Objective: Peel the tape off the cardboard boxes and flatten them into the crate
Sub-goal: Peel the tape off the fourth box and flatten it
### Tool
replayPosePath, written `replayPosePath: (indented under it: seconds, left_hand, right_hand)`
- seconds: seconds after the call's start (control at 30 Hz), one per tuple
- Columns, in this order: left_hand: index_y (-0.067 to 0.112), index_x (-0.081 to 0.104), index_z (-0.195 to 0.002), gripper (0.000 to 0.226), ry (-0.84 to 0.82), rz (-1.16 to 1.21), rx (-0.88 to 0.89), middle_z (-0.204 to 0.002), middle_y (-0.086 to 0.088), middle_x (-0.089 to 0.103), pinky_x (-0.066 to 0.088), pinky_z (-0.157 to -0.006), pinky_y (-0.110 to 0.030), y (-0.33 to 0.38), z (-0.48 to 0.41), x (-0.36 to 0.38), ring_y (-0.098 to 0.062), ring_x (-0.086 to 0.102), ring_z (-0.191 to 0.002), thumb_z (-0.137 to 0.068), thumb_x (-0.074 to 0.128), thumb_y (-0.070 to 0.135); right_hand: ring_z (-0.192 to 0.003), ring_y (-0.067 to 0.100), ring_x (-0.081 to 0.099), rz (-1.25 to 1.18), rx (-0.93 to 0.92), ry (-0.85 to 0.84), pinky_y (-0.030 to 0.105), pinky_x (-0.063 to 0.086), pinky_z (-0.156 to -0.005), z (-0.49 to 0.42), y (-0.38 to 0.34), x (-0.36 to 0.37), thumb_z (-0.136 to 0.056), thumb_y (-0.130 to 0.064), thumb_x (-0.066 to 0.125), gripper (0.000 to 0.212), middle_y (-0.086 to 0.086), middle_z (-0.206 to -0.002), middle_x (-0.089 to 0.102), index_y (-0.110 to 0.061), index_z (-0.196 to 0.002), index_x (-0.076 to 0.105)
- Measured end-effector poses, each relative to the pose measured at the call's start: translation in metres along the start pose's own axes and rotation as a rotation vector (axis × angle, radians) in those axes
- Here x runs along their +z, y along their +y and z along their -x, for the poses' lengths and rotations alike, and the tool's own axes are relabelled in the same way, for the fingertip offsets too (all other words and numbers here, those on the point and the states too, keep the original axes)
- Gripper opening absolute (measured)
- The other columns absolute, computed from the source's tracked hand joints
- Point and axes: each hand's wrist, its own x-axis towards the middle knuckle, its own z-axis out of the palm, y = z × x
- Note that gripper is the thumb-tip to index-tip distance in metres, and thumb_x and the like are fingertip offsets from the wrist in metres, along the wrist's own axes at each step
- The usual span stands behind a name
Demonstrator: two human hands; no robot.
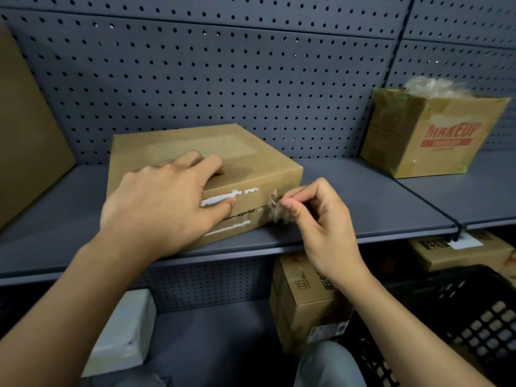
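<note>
The box (251,163) is pinned to the shelf (363,185) under the left hand (167,202), with fingers spread across its top and the thumb laid on its front face. Just right of that thumb, at the box's front corner, a crumpled end of tape (275,206) is pinched by the right hand (321,219) between thumb and forefinger. A snap is to be feared: the strip looks thin and bunched, and could be torn short by a sharp tug. The crate (474,317) is set well below the right wrist.
</note>
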Motion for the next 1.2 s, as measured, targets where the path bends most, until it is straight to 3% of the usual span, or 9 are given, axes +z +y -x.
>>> replayPosePath:
  seconds: [0.1, 0.23, 0.37, 0.47, 0.63, 0.77, 0.87, 1.03, 1.2]
  left_hand:
    - [0.046, 0.037, -0.125, 0.049, -0.033, 0.026, 0.002, -0.131, 0.020, 0.046, 0.036, -0.071, -0.036, -0.005, 0.000, -0.002, -0.026, 0.057, -0.094, -0.086, 0.029, 0.075]
    - [0.050, 0.035, -0.125, 0.052, -0.061, 0.049, 0.017, -0.132, 0.024, 0.045, 0.034, -0.072, -0.036, -0.015, -0.001, -0.003, -0.026, 0.059, -0.100, -0.082, 0.027, 0.077]
    - [0.049, 0.035, -0.120, 0.049, -0.044, 0.063, 0.031, -0.128, 0.023, 0.047, 0.034, -0.072, -0.036, -0.015, -0.004, -0.003, -0.027, 0.059, -0.098, -0.082, 0.025, 0.077]
    - [0.044, 0.036, -0.115, 0.043, -0.063, 0.072, 0.015, -0.124, 0.018, 0.049, 0.031, -0.071, -0.036, -0.009, -0.006, -0.007, -0.027, 0.054, -0.091, -0.082, 0.033, 0.072]
    - [0.039, 0.038, -0.106, 0.042, -0.044, 0.065, -0.030, -0.115, 0.012, 0.048, 0.029, -0.070, -0.035, 0.006, -0.005, -0.011, -0.025, 0.042, -0.079, -0.074, 0.039, 0.066]
    - [0.040, 0.039, -0.109, 0.047, -0.008, 0.040, -0.014, -0.106, 0.014, 0.046, 0.029, -0.064, -0.033, 0.003, -0.003, -0.005, -0.023, 0.046, -0.074, -0.072, 0.029, 0.068]
    - [0.040, 0.039, -0.111, 0.052, -0.005, 0.023, -0.017, -0.107, 0.015, 0.046, 0.030, -0.063, -0.033, 0.001, -0.004, -0.004, -0.022, 0.045, -0.073, -0.069, 0.028, 0.069]
    - [0.041, 0.041, -0.113, 0.054, 0.007, 0.012, -0.018, -0.112, 0.016, 0.049, 0.030, -0.062, -0.032, 0.000, -0.002, -0.002, -0.020, 0.045, -0.073, -0.070, 0.027, 0.070]
    - [0.043, 0.039, -0.116, 0.056, -0.009, -0.005, -0.031, -0.120, 0.016, 0.049, 0.030, -0.063, -0.033, 0.000, -0.002, -0.002, -0.020, 0.041, -0.076, -0.069, 0.026, 0.071]
  right_hand:
    - [-0.071, 0.017, 0.064, -0.066, 0.065, 0.160, 0.035, 0.051, -0.067, -0.001, 0.001, -0.005, -0.098, -0.013, 0.060, 0.018, 0.002, -0.080, 0.068, -0.021, -0.083, 0.054]
    - [-0.053, 0.011, 0.054, -0.146, 0.190, 0.385, 0.025, 0.044, -0.048, -0.010, 0.003, -0.023, -0.102, -0.018, 0.054, 0.016, -0.002, -0.063, 0.062, -0.013, -0.089, 0.048]
    - [-0.044, 0.012, 0.045, -0.156, 0.269, 0.411, 0.027, 0.042, -0.041, -0.009, 0.003, -0.019, -0.103, -0.019, 0.053, 0.016, 0.002, -0.068, 0.050, -0.015, -0.090, 0.043]
    - [-0.049, 0.016, 0.055, -0.247, 0.265, 0.396, 0.029, 0.052, -0.047, -0.011, -0.001, -0.012, -0.103, -0.015, 0.052, 0.010, 0.013, -0.081, 0.056, -0.012, -0.096, 0.045]
    - [-0.078, 0.028, 0.069, -0.439, 0.353, 0.304, 0.032, 0.060, -0.075, -0.012, -0.004, -0.007, -0.098, -0.012, 0.059, 0.007, 0.020, -0.095, 0.060, -0.008, -0.093, 0.056]
    - [-0.092, 0.031, 0.072, -0.333, 0.283, 0.226, 0.038, 0.058, -0.088, -0.003, -0.001, -0.014, -0.091, -0.016, 0.068, 0.011, 0.014, -0.091, 0.071, -0.005, -0.089, 0.066]
    - [-0.099, 0.026, 0.071, -0.218, 0.222, 0.162, 0.047, 0.053, -0.097, 0.003, 0.002, -0.016, -0.087, -0.020, 0.074, 0.012, 0.012, -0.104, 0.070, -0.008, -0.085, 0.071]
    - [-0.109, 0.005, 0.063, -0.142, 0.161, 0.006, 0.013, 0.044, -0.089, 0.009, -0.004, -0.018, -0.090, -0.023, 0.067, 0.018, 0.011, -0.119, 0.064, -0.008, -0.090, 0.077]
    - [-0.104, 0.011, 0.066, -0.001, 0.115, 0.036, 0.025, 0.051, -0.090, 0.007, 0.007, -0.015, -0.088, -0.003, 0.071, 0.012, 0.005, -0.109, 0.069, -0.012, -0.091, 0.079]
